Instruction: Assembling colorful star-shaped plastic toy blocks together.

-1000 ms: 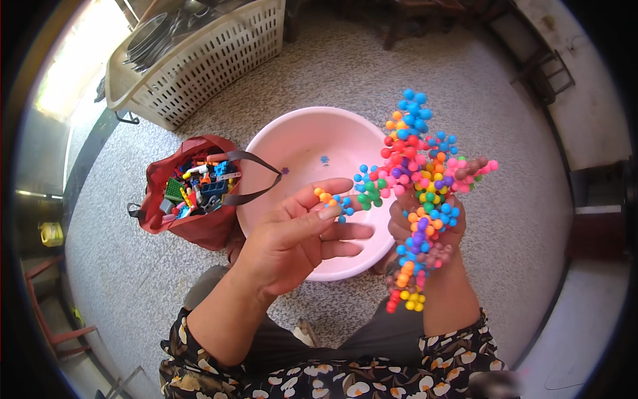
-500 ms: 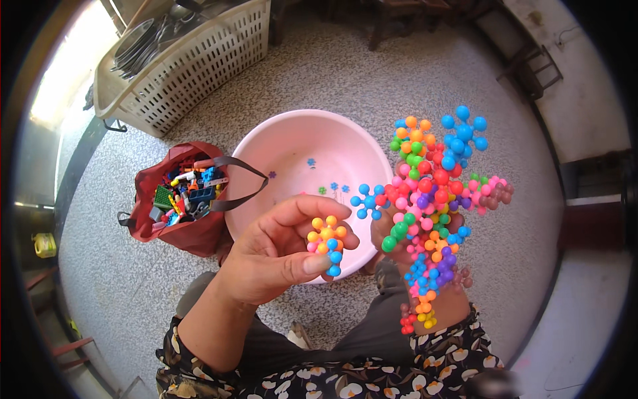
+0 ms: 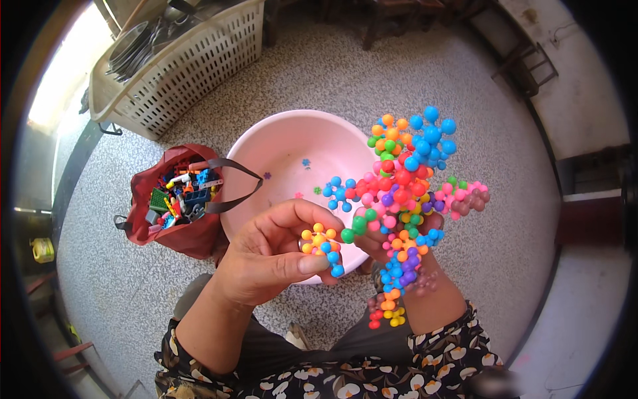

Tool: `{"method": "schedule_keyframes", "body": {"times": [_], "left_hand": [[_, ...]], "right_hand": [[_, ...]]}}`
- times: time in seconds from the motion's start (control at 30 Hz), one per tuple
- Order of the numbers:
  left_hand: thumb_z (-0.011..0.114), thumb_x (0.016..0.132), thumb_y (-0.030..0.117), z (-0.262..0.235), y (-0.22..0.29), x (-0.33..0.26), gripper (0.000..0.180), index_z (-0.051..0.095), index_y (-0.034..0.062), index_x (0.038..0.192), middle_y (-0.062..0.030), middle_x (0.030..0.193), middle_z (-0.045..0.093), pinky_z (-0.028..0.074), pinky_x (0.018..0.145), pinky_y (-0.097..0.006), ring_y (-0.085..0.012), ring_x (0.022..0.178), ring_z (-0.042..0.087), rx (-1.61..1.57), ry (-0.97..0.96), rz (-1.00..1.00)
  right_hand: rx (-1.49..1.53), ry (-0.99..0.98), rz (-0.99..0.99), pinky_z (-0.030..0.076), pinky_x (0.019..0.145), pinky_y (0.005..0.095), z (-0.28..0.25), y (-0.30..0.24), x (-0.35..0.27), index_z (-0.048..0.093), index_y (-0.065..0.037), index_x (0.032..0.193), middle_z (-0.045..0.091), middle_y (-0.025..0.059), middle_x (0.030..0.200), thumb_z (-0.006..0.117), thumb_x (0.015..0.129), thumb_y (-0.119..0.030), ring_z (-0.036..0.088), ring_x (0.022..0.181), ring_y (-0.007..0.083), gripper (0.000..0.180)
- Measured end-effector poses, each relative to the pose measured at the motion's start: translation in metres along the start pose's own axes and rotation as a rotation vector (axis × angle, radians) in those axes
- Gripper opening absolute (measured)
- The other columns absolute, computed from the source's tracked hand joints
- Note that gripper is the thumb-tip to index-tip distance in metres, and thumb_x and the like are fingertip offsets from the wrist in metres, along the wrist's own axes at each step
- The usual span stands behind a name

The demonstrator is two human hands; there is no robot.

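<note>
Between thumb and fingers, my left hand (image 3: 272,253) pinches a small cluster of ball-tipped connector pieces (image 3: 321,243), yellow-orange and blue. My right hand (image 3: 425,266) is wrapped behind a large, many-branched assembly of ball-tipped connector pieces (image 3: 403,183) in blue, red, pink, green, orange and purple, which hides most of its fingers. A green branch at the assembly's left side comes close to the small cluster; whether they touch I cannot tell. Beneath both hands stands a pink basin (image 3: 249,143) with a few loose pieces (image 3: 306,163) on its bottom.
Left of the basin, a dark red bag (image 3: 179,243) with black handles holds mixed building blocks (image 3: 179,199). A cream slotted plastic basket (image 3: 179,76) with metal pans stands at the far left. Dark wooden furniture (image 3: 399,16) lines the far side of the speckled floor (image 3: 319,73).
My right hand has brought the large assembly leftward, nearer the small cluster. The left hand keeps its pinch almost in place, with the cluster slightly turned.
</note>
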State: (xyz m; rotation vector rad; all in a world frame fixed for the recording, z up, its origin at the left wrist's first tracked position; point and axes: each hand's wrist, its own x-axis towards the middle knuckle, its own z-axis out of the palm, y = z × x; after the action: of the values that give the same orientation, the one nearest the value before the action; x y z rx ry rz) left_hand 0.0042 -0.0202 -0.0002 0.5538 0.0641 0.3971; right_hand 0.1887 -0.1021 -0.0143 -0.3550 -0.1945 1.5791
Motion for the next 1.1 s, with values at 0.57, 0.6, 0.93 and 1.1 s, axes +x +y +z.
{"method": "schedule_keyframes", "body": {"times": [0.57,0.6,0.93,1.1], "left_hand": [[0.065,0.073,-0.003,0.005,0.001,0.000,0.036,0.051,0.0013,0.105,-0.0080,0.093,0.060,0.047,0.064,-0.023,-0.0126,0.080,0.057,0.045,0.239,-0.039],[0.065,0.072,-0.004,0.005,0.003,0.000,0.036,0.051,0.0018,0.105,-0.0075,0.093,0.060,0.045,0.061,-0.022,-0.0115,0.077,0.056,-0.044,0.322,-0.073],[0.069,0.070,0.001,-0.001,0.009,0.005,0.051,0.048,0.0026,0.116,-0.0035,0.097,0.057,0.044,0.061,-0.020,-0.0081,0.075,0.054,0.238,0.426,-0.024],[0.072,0.068,0.002,0.001,0.008,0.007,0.051,0.050,0.0013,0.114,-0.0055,0.103,0.058,0.047,0.081,-0.027,-0.0137,0.096,0.056,0.352,0.359,0.043]], "right_hand": [[-0.038,-0.026,0.037,0.046,0.066,0.0282,0.010,0.010,-0.002,0.032,-0.002,0.128,0.048,0.0123,0.119,0.043,0.085,-0.045,0.053,0.083,0.0179,0.062],[-0.032,-0.033,0.031,0.046,0.066,0.0282,0.000,0.012,-0.002,0.032,-0.002,0.128,0.048,0.0123,0.119,0.043,0.085,-0.045,0.053,0.083,0.0179,0.062],[0.424,-0.239,0.265,0.036,0.048,0.0259,-0.017,0.030,0.015,0.044,-0.002,0.112,0.048,0.0040,0.072,0.044,0.081,-0.057,0.045,0.056,0.0123,0.063],[0.449,-0.338,0.351,0.044,0.044,0.0265,-0.013,0.041,0.010,0.046,0.014,0.099,0.049,0.0122,0.071,0.033,0.078,-0.071,0.050,0.057,0.0179,0.089]]}}
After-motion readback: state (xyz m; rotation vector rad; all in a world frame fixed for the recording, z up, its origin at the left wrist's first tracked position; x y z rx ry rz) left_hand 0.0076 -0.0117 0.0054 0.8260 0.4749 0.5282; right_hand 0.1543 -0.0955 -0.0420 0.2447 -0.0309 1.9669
